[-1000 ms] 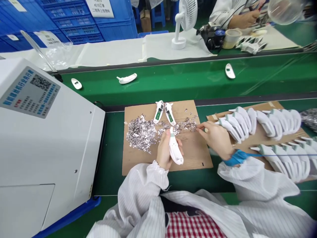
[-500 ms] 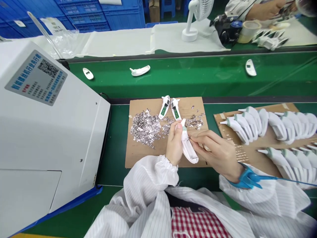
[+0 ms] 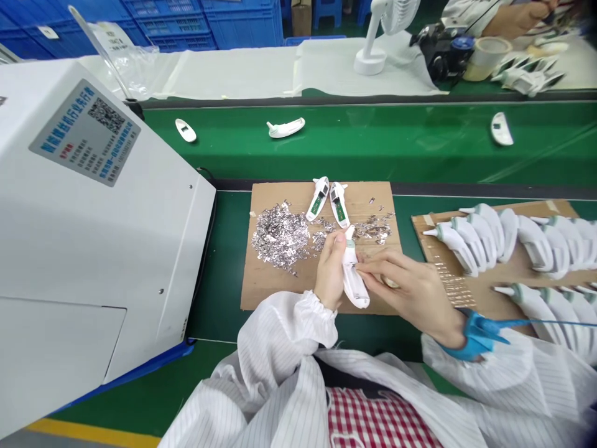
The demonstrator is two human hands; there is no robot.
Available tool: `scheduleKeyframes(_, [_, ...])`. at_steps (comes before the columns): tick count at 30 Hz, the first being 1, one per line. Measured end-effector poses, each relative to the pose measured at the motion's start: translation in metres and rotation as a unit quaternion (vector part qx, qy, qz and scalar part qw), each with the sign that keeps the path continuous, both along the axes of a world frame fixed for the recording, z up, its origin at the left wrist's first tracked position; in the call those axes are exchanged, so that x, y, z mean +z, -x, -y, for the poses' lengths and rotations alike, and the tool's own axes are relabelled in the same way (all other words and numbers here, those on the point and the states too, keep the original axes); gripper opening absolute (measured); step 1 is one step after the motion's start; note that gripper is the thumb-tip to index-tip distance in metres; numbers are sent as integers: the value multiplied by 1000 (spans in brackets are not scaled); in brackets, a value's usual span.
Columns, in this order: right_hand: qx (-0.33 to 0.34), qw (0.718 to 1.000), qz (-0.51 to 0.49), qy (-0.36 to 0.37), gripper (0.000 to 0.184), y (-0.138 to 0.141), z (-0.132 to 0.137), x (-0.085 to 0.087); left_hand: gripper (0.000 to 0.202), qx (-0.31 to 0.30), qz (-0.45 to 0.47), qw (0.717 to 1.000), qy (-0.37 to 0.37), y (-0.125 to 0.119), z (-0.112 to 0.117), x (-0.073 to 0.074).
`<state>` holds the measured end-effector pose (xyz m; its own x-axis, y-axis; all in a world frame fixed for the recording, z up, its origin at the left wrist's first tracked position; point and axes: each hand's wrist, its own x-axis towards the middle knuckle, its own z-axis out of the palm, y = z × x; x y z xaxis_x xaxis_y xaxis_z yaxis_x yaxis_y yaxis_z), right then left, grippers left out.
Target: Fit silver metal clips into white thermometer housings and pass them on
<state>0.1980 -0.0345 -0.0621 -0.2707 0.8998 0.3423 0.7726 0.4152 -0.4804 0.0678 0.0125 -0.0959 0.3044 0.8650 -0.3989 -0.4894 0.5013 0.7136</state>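
My left hand (image 3: 331,270) is closed round a white ear thermometer (image 3: 355,287), its pale tip pointing away from me and its open battery side facing up. My right hand (image 3: 410,289) has thumb and forefinger pinched at the side of that opening, on what looks like a small metal contact piece, mostly hidden by the fingertips. Beyond my hands, two opened thermometer halves (image 3: 318,199) with green circuit boards lie on a cardboard sheet (image 3: 321,292). A heap of small metal contact pieces (image 3: 282,236) covers its left part, and a looser scatter (image 3: 373,229) lies at its right.
A large white machine (image 3: 107,249) stands close on my left. On the right, another cardboard sheet (image 3: 485,289) bears rows of assembled thermometers (image 3: 459,246). Across the green conveyor belt (image 3: 373,137), which carries several white housing parts (image 3: 285,128), are a small fan (image 3: 370,61) and a co-worker's hand (image 3: 517,18).
The white parts on the belt have shifted right. My view has moved slightly. My right fingertips stay at the thermometer's opening, and the thermometer stands a little more upright in view.
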Motion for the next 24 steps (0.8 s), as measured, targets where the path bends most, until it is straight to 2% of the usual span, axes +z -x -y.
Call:
scheduleKeyframes(2, [24, 997, -58, 53, 17, 2, -5, 1, 35, 5, 20, 999, 29, 5, 1, -1])
scheduleKeyframes(5, [80, 983, -88, 136, 19, 3, -19, 0, 39, 17, 27, 998, 47, 21, 3, -6])
scheduleKeyframes(7, [60, 983, -67, 162, 18, 7, -33, -5, 45, 15, 25, 998, 48, 36, 4, -9])
scheduleKeyframes(10, [1, 986, 41, 163, 16, 22, -57, -19, 45, 41, 10, 997, 58, 59, 5, -11])
scheduleKeyframes(13, [14, 971, 173, 166, 20, 43, -74, -32, 35, 84, 2, 994, 74, 75, 6, -10])
scheduleKeyframes(17, [44, 942, 286, 172, 31, 62, -84, -38, 31, 86, 10, 993, 85, 84, 8, -9])
scheduleKeyframes(21, [90, 928, 332, 143, 34, 65, -90, -36, 32, 77, 8, 993, 86, 81, 8, -12])
scheduleKeyframes(24, [68, 948, 283, 130, 26, 60, -91, -27, 31, 73, -1, 994, 76, 76, 7, -15])
